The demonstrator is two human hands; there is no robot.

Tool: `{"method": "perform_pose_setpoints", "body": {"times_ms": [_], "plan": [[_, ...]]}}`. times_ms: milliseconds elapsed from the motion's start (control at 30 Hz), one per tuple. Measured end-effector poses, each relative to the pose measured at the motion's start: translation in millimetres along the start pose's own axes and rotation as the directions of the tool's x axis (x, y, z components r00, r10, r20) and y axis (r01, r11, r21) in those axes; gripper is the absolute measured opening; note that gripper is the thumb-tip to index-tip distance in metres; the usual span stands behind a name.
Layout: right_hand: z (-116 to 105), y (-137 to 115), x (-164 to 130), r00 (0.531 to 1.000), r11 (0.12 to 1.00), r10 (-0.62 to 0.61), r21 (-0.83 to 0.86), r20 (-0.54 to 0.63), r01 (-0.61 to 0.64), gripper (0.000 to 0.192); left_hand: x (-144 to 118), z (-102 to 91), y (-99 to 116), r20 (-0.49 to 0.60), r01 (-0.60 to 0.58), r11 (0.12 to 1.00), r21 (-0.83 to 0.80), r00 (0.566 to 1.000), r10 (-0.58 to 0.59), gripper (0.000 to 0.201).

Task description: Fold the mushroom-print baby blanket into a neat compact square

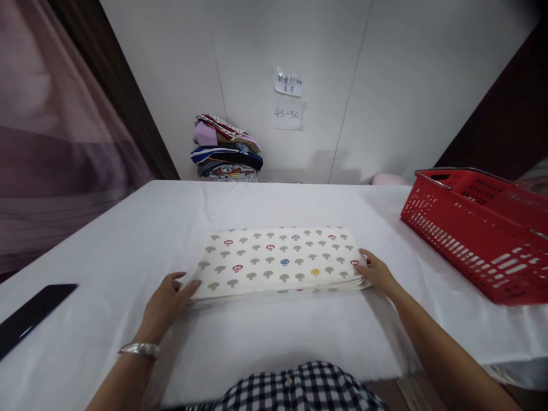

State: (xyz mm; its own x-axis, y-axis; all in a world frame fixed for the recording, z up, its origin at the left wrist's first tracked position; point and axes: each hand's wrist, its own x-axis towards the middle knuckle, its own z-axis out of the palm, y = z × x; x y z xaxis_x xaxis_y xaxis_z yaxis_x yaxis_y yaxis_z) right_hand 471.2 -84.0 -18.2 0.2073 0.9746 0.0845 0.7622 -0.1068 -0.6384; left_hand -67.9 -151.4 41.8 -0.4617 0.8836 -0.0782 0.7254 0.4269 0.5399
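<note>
A folded cream cloth point(274, 260) printed with grey, red, blue and yellow mushrooms lies as a wide, layered rectangle on the white-covered table point(265, 337). At its near left corner, my left hand point(171, 294) has the thumb on top and the fingers bent at the edge. My right hand point(377, 272) grips the right edge, thumb above, with the layers showing at the near right corner. Parts of the fingers of both hands are hidden by the cloth or the hands themselves.
To the right stands a red plastic basket point(466, 240) with metal handles. A dark flat device point(34, 314) lies at the left. Behind the table's far edge is a pile of folded fabrics point(226, 149) by the wall, where paper signs point(289, 114) hang. A curtain point(55, 142) borders the left.
</note>
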Motion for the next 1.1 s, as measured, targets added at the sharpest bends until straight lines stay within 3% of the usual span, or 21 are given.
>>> {"method": "perform_pose_setpoints", "body": {"times_ms": [100,200,367,433,567,633,767,867,967,1033,1100], "plan": [[-0.4,-7.8,-12.4,0.993,0.974,-0.108,-0.205,-0.049,0.096,0.052,4.5,-0.1,-4.3,0.016,0.030,1.000,0.002,0.999,-0.030,0.064],[2.0,-33.3,-13.4,0.949,0.911,-0.309,-0.304,-0.056,0.279,0.046,6.3,-1.5,-4.2,0.052,0.057,0.998,-0.020,0.997,-0.056,0.055],[35.1,-113.2,-14.9,0.836,0.830,-0.538,-0.101,0.110,0.548,0.046,2.6,-7.2,1.8,0.293,0.176,0.960,-0.218,0.950,-0.108,0.043],[57.7,-147.3,-18.0,0.784,0.795,-0.591,-0.025,0.189,0.606,0.048,0.9,-7.7,4.4,0.294,0.223,0.933,-0.281,0.946,-0.137,0.040],[103.3,-189.5,-21.8,0.764,0.793,-0.559,-0.063,0.324,0.606,0.057,-2.5,-4.8,7.1,0.197,0.210,0.906,-0.368,0.970,-0.145,0.034],[120.2,-194.1,-21.8,0.773,0.803,-0.503,-0.121,0.387,0.583,0.059,-4.6,-2.5,7.0,0.215,0.234,0.857,-0.459,0.965,-0.148,0.032],[133.6,-187.9,-21.5,0.779,0.804,-0.474,-0.159,0.411,0.573,0.057,-5.8,-0.4,11.9,0.315,0.285,0.668,-0.687,0.946,-0.079,0.027],[132.5,-185.4,-22.4,0.781,0.800,-0.480,-0.167,0.400,0.576,0.055,-3.6,-4.7,31.1,0.294,0.213,0.599,-0.772,0.955,0.039,0.027],[131.7,-185.6,-22.7,0.784,0.809,-0.494,-0.132,0.376,0.573,0.051,-4.0,-14.0,69.3,0.222,0.059,0.639,-0.767,0.959,0.178,0.033],[131.7,-185.2,-21.4,0.794,0.843,-0.501,-0.013,0.345,0.538,0.050,-7.1,-18.9,104.0,0.180,-0.062,0.662,-0.747,0.940,0.291,0.039],[128.9,-183.2,-17.9,0.846,0.889,-0.451,0.228,0.283,0.397,0.051,-11.9,-17.5,144.3,0.147,-0.186,0.664,-0.724,0.899,0.412,0.042]]}}
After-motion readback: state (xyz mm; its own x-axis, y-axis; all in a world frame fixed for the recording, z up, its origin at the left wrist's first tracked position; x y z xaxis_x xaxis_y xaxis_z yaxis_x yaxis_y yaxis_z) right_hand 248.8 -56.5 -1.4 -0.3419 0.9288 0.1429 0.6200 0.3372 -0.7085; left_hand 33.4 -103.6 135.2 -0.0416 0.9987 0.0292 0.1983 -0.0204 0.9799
